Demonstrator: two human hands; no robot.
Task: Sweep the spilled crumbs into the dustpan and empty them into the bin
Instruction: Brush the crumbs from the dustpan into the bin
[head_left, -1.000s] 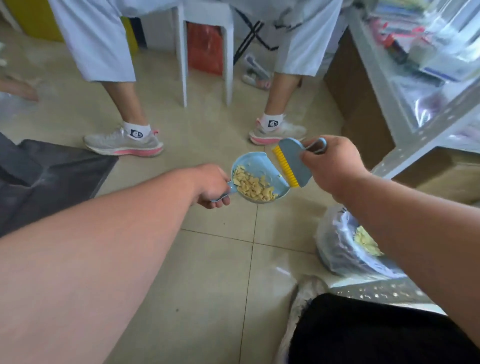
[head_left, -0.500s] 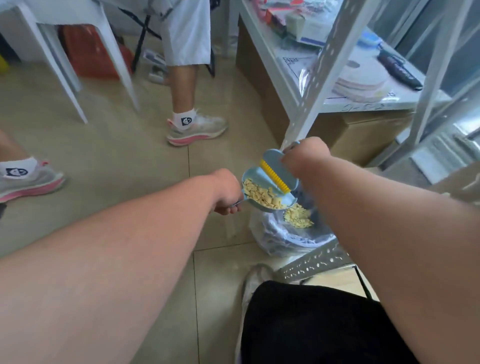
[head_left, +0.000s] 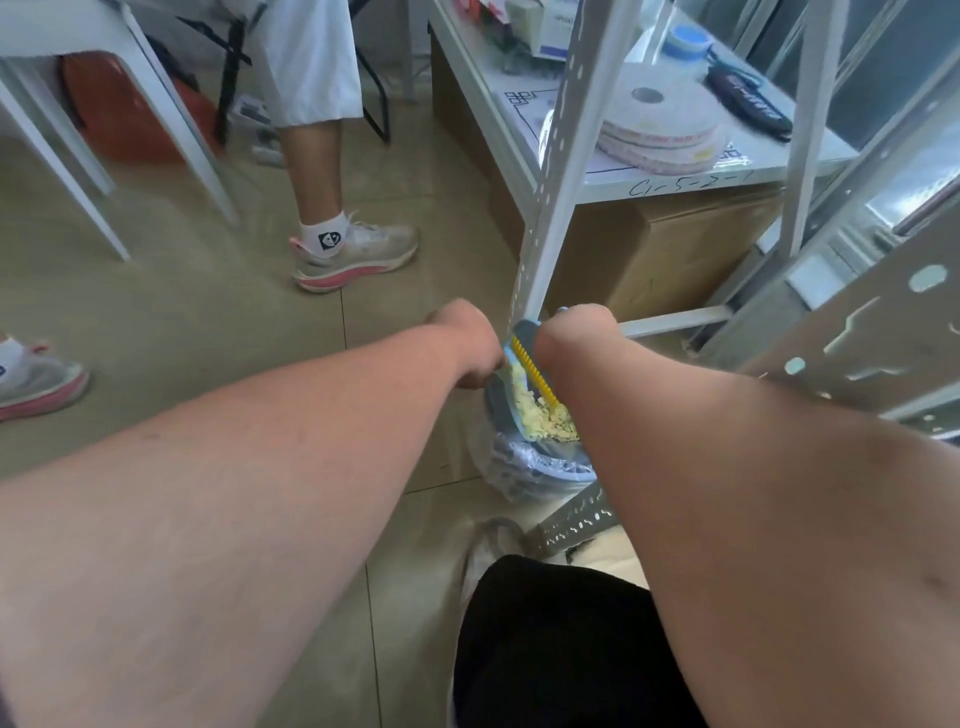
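Left hand (head_left: 470, 345) clenched on handle of blue plastic dustpan (head_left: 500, 402), pan tipped down over bin (head_left: 540, 470); handle itself hidden. Right hand (head_left: 574, 332) fisted around blue hand brush (head_left: 527, 338), yellow ribbed bristle strip (head_left: 535, 371) laid across pan mouth. Pale yellow, flaky crumbs (head_left: 543, 413) heaped at pan lip, directly above crinkled clear liner of round bin. Perforated grey metal shelf upright (head_left: 556, 171) just behind hands; glossy beige floor tiles (head_left: 208, 312) below
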